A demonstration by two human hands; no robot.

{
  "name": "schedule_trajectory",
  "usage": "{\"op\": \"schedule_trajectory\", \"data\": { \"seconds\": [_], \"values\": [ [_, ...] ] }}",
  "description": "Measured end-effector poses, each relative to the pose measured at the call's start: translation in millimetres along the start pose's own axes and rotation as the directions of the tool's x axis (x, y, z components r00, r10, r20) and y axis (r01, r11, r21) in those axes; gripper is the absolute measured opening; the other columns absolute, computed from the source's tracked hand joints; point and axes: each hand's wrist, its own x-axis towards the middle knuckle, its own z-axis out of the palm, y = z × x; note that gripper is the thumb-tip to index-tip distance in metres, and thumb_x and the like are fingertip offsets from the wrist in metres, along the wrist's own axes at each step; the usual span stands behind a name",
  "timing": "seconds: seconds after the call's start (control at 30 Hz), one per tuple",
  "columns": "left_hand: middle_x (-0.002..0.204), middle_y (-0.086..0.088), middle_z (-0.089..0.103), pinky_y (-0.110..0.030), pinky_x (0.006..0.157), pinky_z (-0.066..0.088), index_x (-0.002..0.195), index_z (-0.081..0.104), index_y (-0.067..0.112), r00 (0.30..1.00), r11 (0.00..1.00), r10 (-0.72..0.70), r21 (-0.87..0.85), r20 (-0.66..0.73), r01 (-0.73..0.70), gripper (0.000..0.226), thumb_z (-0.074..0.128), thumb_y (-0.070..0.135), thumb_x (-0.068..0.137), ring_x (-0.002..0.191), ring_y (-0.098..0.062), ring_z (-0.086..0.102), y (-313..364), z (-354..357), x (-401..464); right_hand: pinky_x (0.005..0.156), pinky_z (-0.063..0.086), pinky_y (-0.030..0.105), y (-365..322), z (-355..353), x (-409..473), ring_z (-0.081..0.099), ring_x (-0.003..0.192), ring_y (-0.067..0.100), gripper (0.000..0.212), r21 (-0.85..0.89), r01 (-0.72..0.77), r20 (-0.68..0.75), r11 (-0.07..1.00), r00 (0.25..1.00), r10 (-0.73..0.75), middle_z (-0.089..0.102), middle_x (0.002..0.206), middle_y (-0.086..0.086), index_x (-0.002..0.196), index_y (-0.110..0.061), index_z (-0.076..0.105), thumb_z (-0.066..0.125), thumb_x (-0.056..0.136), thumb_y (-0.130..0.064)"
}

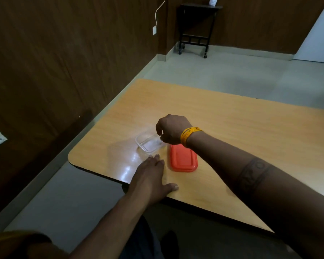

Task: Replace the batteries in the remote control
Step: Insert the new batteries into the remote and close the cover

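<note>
Flat on the bench (pixel 232 128) lies the left hand (pixel 150 174), fingers straight. Right hand (pixel 171 130) curls over a clear box (pixel 148 144), maybe pinching its thin, light, slippery rim. Orange lid (pixel 183 158) beside. No remote visible

A clear plastic container (pixel 150 143), rectangular with rounded corners and open at the top, stands upright on the wooden table (pixel 232 128) near its left corner. It looks blurred, and whether anything lies inside cannot be told. Its orange lid (pixel 183 159) lies flat on the table just to the right of it and a little nearer the person, its long side running away from the table's near edge. Container and lid lie close together, apparently not touching. No remote control or batteries are visible.
</note>
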Motion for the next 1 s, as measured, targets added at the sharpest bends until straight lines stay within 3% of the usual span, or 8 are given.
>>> {"op": "schedule_trajectory", "data": {
  "seconds": [0.13, 0.3, 0.47, 0.53, 0.6, 0.7, 0.83, 1.0],
  "values": [
    [0.174, -0.008, 0.013, -0.041, 0.13, 0.016, 0.163, 0.025, 0.015, 1.0, 1.0, 0.003, -0.01, 0.003, -0.003, 0.099, 0.063, 0.068, 0.088, 0.161, -0.026, 0.011, -1.6, -0.3, -0.1, 0.07, 0.042, 0.034, -12.4, 5.3, 10.4, 0.07, 0.106, 0.037, 0.027, -0.15, -0.004, 0.051, 0.989, 0.999, 0.012, 0.071, 0.118, 0.013, 0.115, -0.014, 0.069, 0.07, 0.092, -0.029],
    [0.174, -0.008, 0.014, -0.041, 0.129, 0.016, 0.163, 0.027, 0.014, 1.0, 1.0, -0.004, -0.001, 0.001, 0.004, 0.099, 0.063, 0.068, 0.088, 0.161, -0.026, 0.012, -3.1, 0.5, 3.5, 0.07, 0.042, 0.034, -19.3, 13.4, 14.7, 0.069, 0.108, 0.038, 0.029, -0.083, -0.094, 0.017, 0.992, 0.995, 0.096, 0.07, 0.12, 0.014, 0.117, -0.011, 0.067, 0.07, 0.092, -0.024],
    [0.174, -0.01, 0.015, -0.039, 0.128, 0.014, 0.162, 0.027, 0.012, 1.0, 1.0, 0.003, 0.0, -0.001, -0.003, 0.099, 0.063, 0.067, 0.088, 0.161, -0.027, 0.011, -2.4, 1.4, 5.0, 0.068, 0.042, 0.034, -21.7, 19.3, 14.0, 0.069, 0.099, 0.04, 0.021, 0.089, -0.194, -0.016, 0.977, 0.98, 0.196, 0.07, 0.11, 0.018, 0.105, -0.008, 0.069, 0.07, 0.084, -0.014],
    [0.173, -0.01, 0.017, -0.038, 0.128, 0.015, 0.161, 0.03, 0.012, 1.0, 1.0, 0.002, -0.005, -0.014, -0.002, 0.099, 0.065, 0.067, 0.087, 0.161, -0.027, 0.011, -2.4, 2.8, 5.2, 0.066, 0.041, 0.033, -20.9, 23.8, 13.7, 0.069, 0.094, 0.041, 0.017, 0.213, -0.232, -0.043, 0.949, 0.968, 0.247, 0.071, 0.104, 0.017, 0.094, -0.008, 0.067, 0.071, 0.079, -0.015],
    [0.173, -0.011, 0.018, -0.038, 0.127, 0.015, 0.161, 0.031, 0.012, 1.0, 1.0, 0.001, -0.011, -0.025, -0.001, 0.1, 0.066, 0.067, 0.085, 0.161, -0.027, 0.012, -2.5, 4.4, 4.6, 0.065, 0.041, 0.03, -18.6, 27.4, 12.3, 0.067, 0.091, 0.038, 0.022, 0.37, -0.244, -0.092, 0.897, 0.951, 0.297, 0.073, 0.101, 0.012, 0.097, -0.013, 0.074, 0.072, 0.076, -0.021],
    [0.173, -0.011, 0.02, -0.038, 0.127, 0.017, 0.16, 0.032, 0.011, 1.0, 1.0, -0.006, -0.02, -0.03, 0.005, 0.099, 0.066, 0.066, 0.085, 0.16, -0.028, 0.014, -2.7, 5.4, 2.7, 0.066, 0.05, 0.032, -18.2, 26.5, 1.3, 0.068, 0.089, 0.029, 0.021, 0.57, -0.194, -0.176, 0.799, 0.92, 0.35, 0.076, 0.089, 0.002, 0.093, -0.024, 0.077, 0.07, 0.074, -0.028],
    [0.171, -0.01, 0.026, -0.04, 0.125, 0.028, 0.157, 0.037, 0.012, 0.998, 1.0, 0.003, -0.014, -0.065, -0.004, 0.087, 0.066, 0.06, 0.09, 0.158, -0.026, 0.021, 2.1, 2.6, -8.3, 0.07, 0.059, 0.036, -15.6, 23.8, -31.4, 0.072, 0.071, 0.016, 0.015, 0.734, -0.106, -0.237, 0.67, 0.885, 0.4, 0.075, 0.066, -0.004, 0.084, -0.028, 0.071, 0.066, 0.07, -0.027],
    [0.168, -0.004, 0.033, -0.035, 0.119, 0.034, 0.159, 0.034, 0.018, 0.98, 0.996, 0.087, -0.011, -0.177, -0.09, 0.077, 0.062, 0.053, 0.096, 0.153, -0.021, 0.03, 25.2, 1.3, -22.6, 0.07, 0.058, 0.037, 0.9, 31.6, -93.2, 0.071, 0.071, 0.013, 0.014, 0.778, -0.033, -0.341, 0.628, 0.817, 0.465, 0.074, 0.072, -0.007, 0.097, -0.026, 0.073, 0.069, 0.083, -0.024]
  ]
}}
